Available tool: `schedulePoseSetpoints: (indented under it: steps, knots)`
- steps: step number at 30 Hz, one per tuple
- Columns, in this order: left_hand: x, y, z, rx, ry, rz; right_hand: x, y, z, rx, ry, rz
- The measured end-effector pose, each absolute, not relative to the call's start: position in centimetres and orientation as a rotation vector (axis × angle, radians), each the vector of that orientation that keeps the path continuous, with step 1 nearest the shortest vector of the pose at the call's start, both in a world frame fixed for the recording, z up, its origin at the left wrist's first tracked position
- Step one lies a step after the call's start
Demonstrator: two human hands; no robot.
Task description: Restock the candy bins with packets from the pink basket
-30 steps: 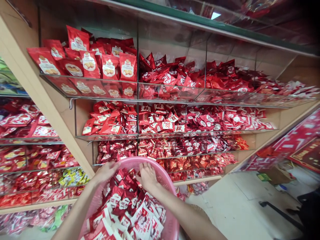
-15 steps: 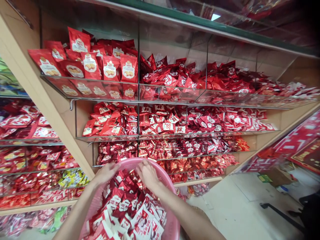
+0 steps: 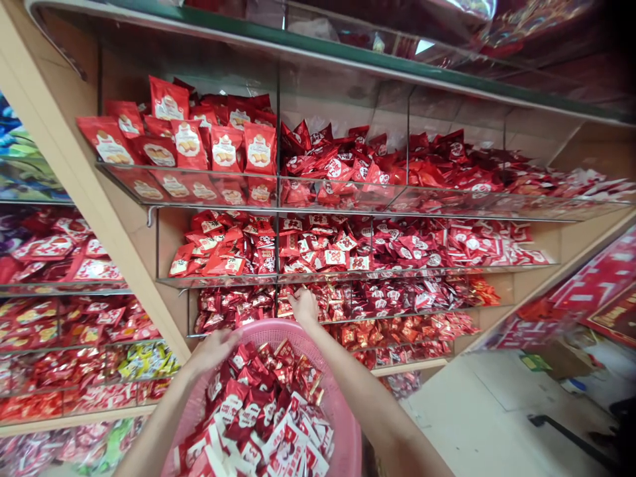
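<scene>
A pink plastic basket [image 3: 342, 404] is in front of me, holding many red, dark red and white wrapped packets [image 3: 248, 404]. Gold-and-red wrapped candies [image 3: 303, 377] lie at its far right. My left hand [image 3: 216, 351] is closed on the basket's far left rim. My right hand [image 3: 305, 307] reaches past the far rim into a lower shelf bin of small gold-and-red candies [image 3: 330, 301]. Its fingers are curled in among them, and what they hold is hidden.
Clear-fronted shelves [image 3: 342, 211] rise before me, with red cookie packets [image 3: 226, 149] at upper left. A wooden upright [image 3: 94, 205] divides off more candy shelves on the left. Pale floor tiles [image 3: 462, 411] and a dark bar [image 3: 571, 440] show at lower right.
My right hand has moved from inside the basket up and forward to the shelf bin. Gold-and-red candies now show in the basket where it was. My left hand stays at the rim.
</scene>
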State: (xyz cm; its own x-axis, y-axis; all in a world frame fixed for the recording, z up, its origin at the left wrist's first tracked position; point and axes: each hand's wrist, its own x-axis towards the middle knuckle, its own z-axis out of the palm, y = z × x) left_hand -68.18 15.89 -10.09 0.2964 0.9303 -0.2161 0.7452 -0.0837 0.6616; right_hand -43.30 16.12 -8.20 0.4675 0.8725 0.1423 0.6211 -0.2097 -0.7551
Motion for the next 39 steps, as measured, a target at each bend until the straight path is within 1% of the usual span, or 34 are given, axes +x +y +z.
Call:
schedulePoseSetpoints:
  steps: [8, 13, 16, 18, 21, 24, 26, 28, 32, 39]
  knots:
    - [-68.2, 15.9, -9.9, 1.882, 1.502, 0.352, -43.0, 16.3, -7.5, -1.659, -1.257, 0.436]
    - [-68.2, 15.9, -9.7, 1.885, 1.535, 0.325, -41.5, 13.3, -8.0, -1.279, -1.174, 0.542]
    - [-68.2, 15.9, -9.6, 1.901, 1.526, 0.328, -40.3, 11.5, -8.1, -1.171, -1.136, 0.610]
    - [-68.2, 15.9, -9.6, 1.909, 1.518, 0.345, -39.5, 10.7, -7.8, -1.142, -1.146, 0.715]
    - [-68.1, 15.9, -9.5, 1.928, 1.512, 0.315, -38.5, 9.9, -7.1, -1.113, -1.240, 0.967]
    - [-68.0, 15.8, -9.3, 1.919, 1.512, 0.289, -38.0, 9.5, -6.8, -1.076, -1.447, 1.158]
    - [-67.9, 15.8, -9.2, 1.895, 1.509, 0.301, -38.0, 9.4, -7.0, -1.061, -1.617, 1.208]
    - [-67.9, 15.8, -9.2, 1.880, 1.505, 0.311, -38.1, 9.4, -7.3, -1.080, -1.836, 1.184]
    - [-68.0, 15.9, -9.5, 1.892, 1.501, 0.320, -38.7, 9.5, -7.7, -1.204, -2.277, 1.030]
    - [-68.0, 15.7, -9.5, 1.902, 1.515, 0.337, -40.2, 8.8, -8.3, -1.465, -2.627, 0.869]
